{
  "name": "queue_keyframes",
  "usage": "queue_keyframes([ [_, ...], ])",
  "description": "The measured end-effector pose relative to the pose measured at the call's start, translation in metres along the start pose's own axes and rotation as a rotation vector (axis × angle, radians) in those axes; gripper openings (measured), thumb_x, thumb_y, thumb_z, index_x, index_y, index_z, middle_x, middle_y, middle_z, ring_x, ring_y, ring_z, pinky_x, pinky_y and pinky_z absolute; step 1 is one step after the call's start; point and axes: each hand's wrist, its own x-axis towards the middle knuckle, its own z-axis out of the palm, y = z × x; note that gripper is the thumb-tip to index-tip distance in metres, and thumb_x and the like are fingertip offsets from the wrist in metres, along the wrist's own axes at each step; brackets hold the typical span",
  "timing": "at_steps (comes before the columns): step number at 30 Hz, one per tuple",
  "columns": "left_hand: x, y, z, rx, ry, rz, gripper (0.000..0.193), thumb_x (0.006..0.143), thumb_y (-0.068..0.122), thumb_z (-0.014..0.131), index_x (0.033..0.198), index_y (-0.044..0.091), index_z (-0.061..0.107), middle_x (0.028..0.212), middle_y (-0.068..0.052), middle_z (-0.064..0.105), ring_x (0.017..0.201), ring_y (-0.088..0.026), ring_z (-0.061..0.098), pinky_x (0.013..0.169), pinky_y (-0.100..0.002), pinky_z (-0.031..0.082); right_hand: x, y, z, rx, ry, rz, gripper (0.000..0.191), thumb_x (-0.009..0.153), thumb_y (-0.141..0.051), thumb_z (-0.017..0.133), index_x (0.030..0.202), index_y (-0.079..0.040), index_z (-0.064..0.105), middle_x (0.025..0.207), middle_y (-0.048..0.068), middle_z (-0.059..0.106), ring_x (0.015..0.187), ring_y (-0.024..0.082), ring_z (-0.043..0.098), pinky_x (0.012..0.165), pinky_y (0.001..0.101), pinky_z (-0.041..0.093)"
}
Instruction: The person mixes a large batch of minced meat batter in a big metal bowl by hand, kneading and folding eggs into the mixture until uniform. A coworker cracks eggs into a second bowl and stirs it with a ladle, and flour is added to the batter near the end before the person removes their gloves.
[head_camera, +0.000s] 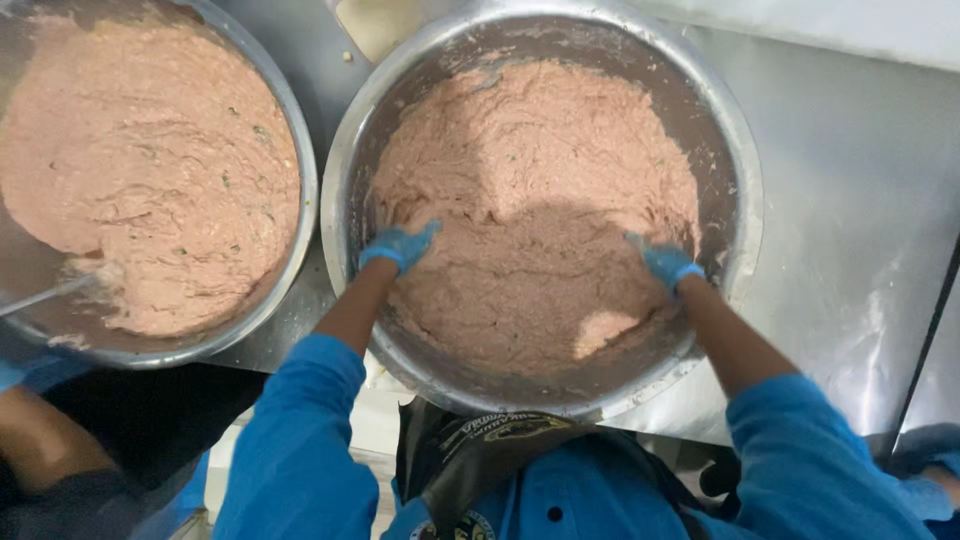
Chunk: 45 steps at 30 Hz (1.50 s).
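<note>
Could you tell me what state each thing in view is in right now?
Right bowl: nearly full of pink paste.
Pink paste: soft, rough-surfaced.
Left hand: gloved, fingers sunk in the paste.
Right hand: gloved, fingers sunk in the paste.
Left bowl: full of similar paste with green flecks.

Two metal bowls sitting side by side on the desk (850, 200), rims nearly touching. Right bowl (745, 190) lying directly before the person, holding a mound of paste (530, 200). Left hand (398, 247) and right hand (665, 263) pressing into that paste at opposite sides. Left bowl (305, 190) holding more paste, a utensil handle (40, 297) resting inside
</note>
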Motion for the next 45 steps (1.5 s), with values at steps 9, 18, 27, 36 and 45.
queue_keyframes([
  [9,0.006,0.094,0.147,-1.330,-0.311,0.163,0.071,0.095,0.067,0.046,0.137,0.013,0.064,0.140,-0.018,0.064,0.128,-0.036,0.061,0.110,-0.049,0.049,0.025,-0.115,0.130,1.415,-0.213,-0.238,0.054,0.091,-0.052,0.055,0.136,-0.022,0.057,0.137,0.013,0.053,0.133,0.036,0.046,0.114,0.0588,0.030],
  [18,-0.113,0.069,0.111,1.005,0.395,1.064,0.053,0.071,0.060,0.061,0.119,0.040,0.071,0.145,-0.017,0.055,0.130,-0.047,0.053,0.097,-0.072,0.045,-0.047,-0.106,0.095,-0.900,-0.028,-0.812,0.043,0.084,-0.041,0.066,0.117,-0.016,0.072,0.126,0.018,0.068,0.125,0.040,0.058,0.110,0.0642,0.032],
  [27,-0.062,0.109,0.047,0.836,-0.171,0.863,0.035,0.082,0.041,0.061,0.101,0.018,0.079,0.104,-0.011,0.075,0.096,-0.034,0.072,0.085,-0.050,0.057,-0.049,-0.131,-0.049,-0.864,-0.131,-0.493,0.044,0.100,-0.056,0.052,0.134,-0.031,0.064,0.127,0.009,0.069,0.121,0.031,0.064,0.111,0.0468,0.044],
  [36,0.035,0.230,-0.079,0.861,0.192,0.431,0.058,0.107,0.052,0.033,0.145,0.018,0.061,0.156,-0.011,0.054,0.143,-0.035,0.051,0.123,-0.063,0.028,0.080,-0.233,-0.144,-0.698,0.020,-0.108,0.052,0.106,-0.039,0.049,0.151,-0.017,0.060,0.162,0.011,0.054,0.149,0.032,0.051,0.124,0.0463,0.040],
  [45,0.024,0.050,-0.019,-0.789,-0.253,-0.066,0.076,0.099,0.066,0.027,0.158,0.019,0.037,0.163,-0.015,0.034,0.147,-0.040,0.039,0.119,-0.058,0.033,0.017,-0.053,-0.034,0.490,-0.103,0.137,0.050,0.100,-0.039,0.050,0.143,-0.019,0.062,0.158,0.012,0.051,0.148,0.034,0.043,0.123,0.0528,0.031],
])
